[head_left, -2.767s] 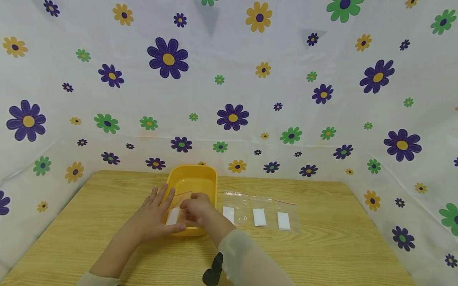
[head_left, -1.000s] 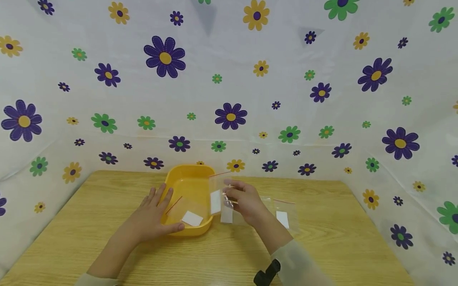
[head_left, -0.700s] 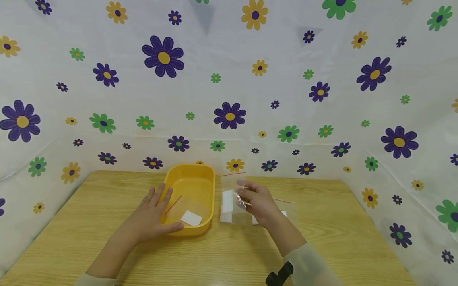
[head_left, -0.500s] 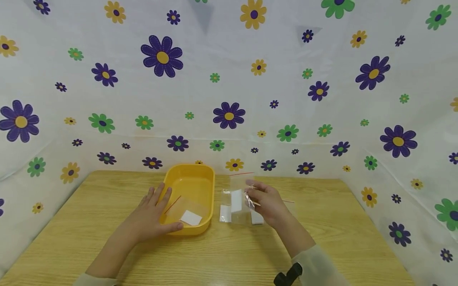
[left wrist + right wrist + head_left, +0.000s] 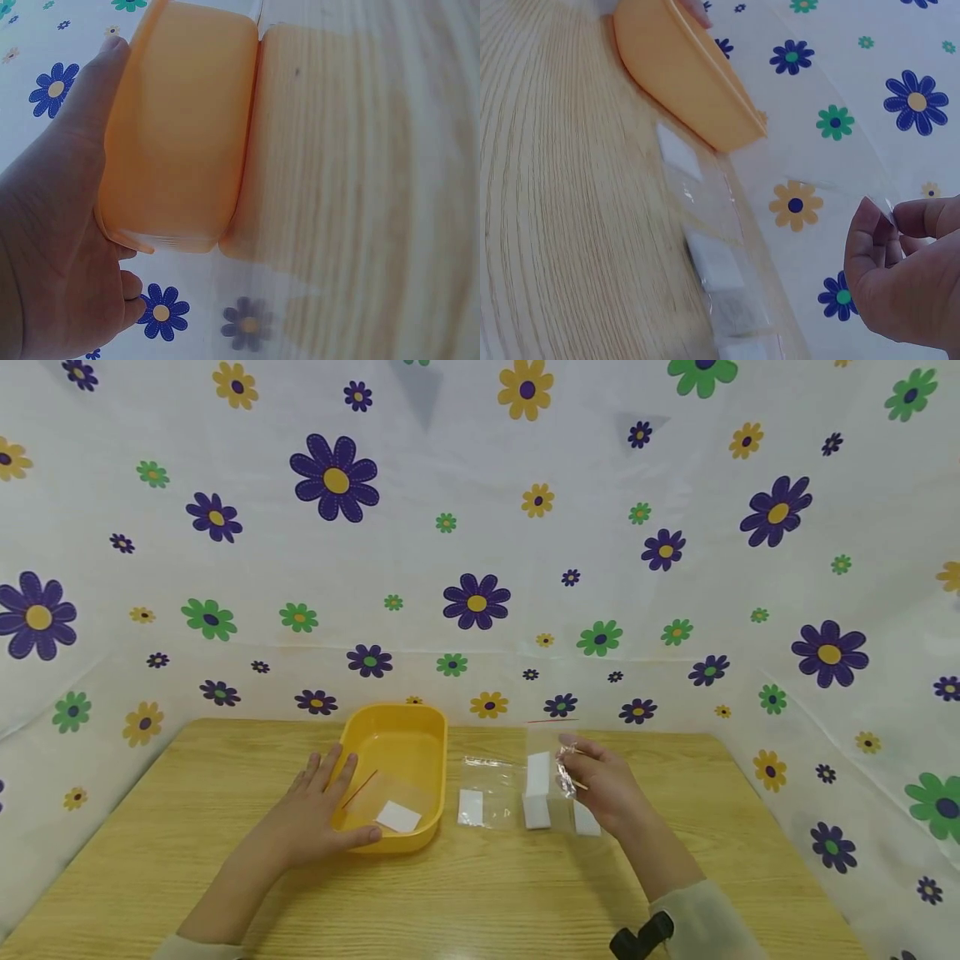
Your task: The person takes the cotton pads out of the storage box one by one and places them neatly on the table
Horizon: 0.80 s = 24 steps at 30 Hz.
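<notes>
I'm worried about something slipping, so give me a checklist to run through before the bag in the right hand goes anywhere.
1. Right hand has a grip on the held bag: ok, it pinches the bag's side.
2. Left hand in contact with the yellow bin: ok, it rests against the rim.
3. Bin upright on the table: ok.
4. Bag in the bin lying inside the walls: ok.
5. Clear view of the spot behind the held bag: not ok, it overlaps the middle bag on the table in the head view.
6. Held bag's seal closed: cannot tell.
</notes>
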Tool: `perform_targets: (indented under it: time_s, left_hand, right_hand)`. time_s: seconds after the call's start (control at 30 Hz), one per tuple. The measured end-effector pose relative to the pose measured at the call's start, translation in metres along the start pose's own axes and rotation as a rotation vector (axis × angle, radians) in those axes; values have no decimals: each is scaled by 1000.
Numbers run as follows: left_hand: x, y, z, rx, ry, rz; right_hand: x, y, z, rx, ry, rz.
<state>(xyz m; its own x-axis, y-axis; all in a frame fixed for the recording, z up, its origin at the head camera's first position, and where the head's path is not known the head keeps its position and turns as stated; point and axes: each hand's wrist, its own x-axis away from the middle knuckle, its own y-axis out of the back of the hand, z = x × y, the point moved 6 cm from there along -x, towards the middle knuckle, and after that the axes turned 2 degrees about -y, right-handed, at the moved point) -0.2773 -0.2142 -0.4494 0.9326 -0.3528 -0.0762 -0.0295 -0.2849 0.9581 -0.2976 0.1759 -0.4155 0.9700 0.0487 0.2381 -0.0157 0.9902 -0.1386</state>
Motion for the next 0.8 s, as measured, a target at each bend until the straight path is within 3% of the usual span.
perform_targets:
  time_s: [0.8]
  left_hand:
    - [0, 0, 1, 2, -8, -9]
  right_hand:
    - [25, 72, -2, -1, -5, -34]
